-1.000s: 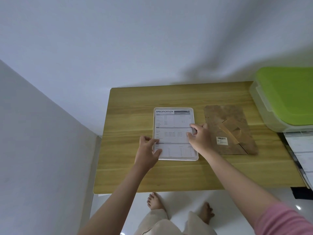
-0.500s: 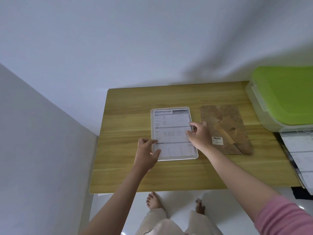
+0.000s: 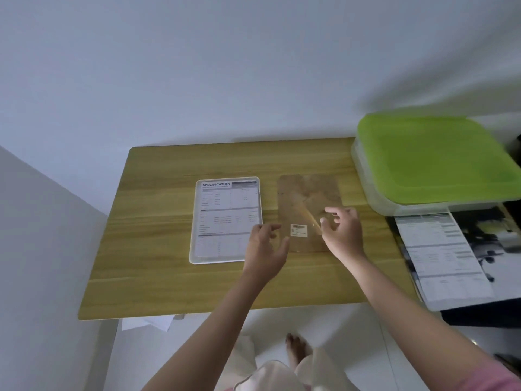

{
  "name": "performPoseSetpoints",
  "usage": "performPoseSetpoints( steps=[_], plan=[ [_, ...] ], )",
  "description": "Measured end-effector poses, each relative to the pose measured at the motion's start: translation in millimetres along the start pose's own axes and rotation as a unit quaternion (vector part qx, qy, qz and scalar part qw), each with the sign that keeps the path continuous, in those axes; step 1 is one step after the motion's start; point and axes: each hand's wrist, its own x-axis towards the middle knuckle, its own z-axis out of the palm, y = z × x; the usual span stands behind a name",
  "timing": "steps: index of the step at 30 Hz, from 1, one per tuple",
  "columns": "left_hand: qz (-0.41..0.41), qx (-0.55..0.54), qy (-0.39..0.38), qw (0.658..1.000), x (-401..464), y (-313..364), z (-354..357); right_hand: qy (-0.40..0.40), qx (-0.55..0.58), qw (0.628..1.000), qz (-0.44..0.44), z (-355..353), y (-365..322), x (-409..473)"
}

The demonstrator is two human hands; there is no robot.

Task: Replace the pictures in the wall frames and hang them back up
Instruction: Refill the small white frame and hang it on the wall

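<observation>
Matt wood-grain table (image 3: 158,249); brown fibreboard backing (image 3: 307,193); glossy green plastic lid (image 3: 434,156).

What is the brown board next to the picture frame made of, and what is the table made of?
The brown backing board looks like pressed fibreboard or thick card: dull, speckled brown, with no shine and a barcode sticker on it. The table looks like wood or wood-look laminate: yellowish with long grain streaks and a smooth, faint sheen. Which one cannot be told from here.

Brown fibreboard frame backing (image 3: 308,193) motion-blurred, lower corners hidden behind both hands. Green-lidded clear plastic box (image 3: 434,159) cut off at right edge. Small print on white-framed specification sheet (image 3: 225,221) unreadable.
</observation>
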Motion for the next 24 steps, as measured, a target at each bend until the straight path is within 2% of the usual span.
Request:
performPoseSetpoints(
  steps=[2, 5, 7, 11, 15, 20, 24],
  plan=[
    [-0.015, 0.023, -0.019, 0.999, 4, 1, 1, 0.001, -0.036, 0.999, 0.018, 3, 2, 2],
    [-0.077, 0.054, -0.046, 0.995, 7, -2, -1, -0.058, -0.072, 0.994, 0.052, 9, -1, 0],
    [-0.113, 0.078, -0.050, 0.989, 9, -6, 2, -0.091, -0.077, 0.992, 0.045, 12, -2, -4],
    [-0.142, 0.104, -0.041, 0.984, 11, 2, 13, -0.115, -0.029, 0.992, 0.036, 8, 1, -1],
    [-0.177, 0.040, -0.010, 0.983, 17, 2, 7, -0.113, 0.041, 0.989, 0.082, 3, 0, 9],
    [-0.153, -0.053, 0.002, 0.987, 12, 2, -9, -0.085, 0.147, 0.976, 0.137, -6, -1, 15],
    [-0.094, -0.081, 0.012, 0.992, 6, 5, -27, -0.071, 0.224, 0.959, 0.155, -7, -11, 11]
  ],
)
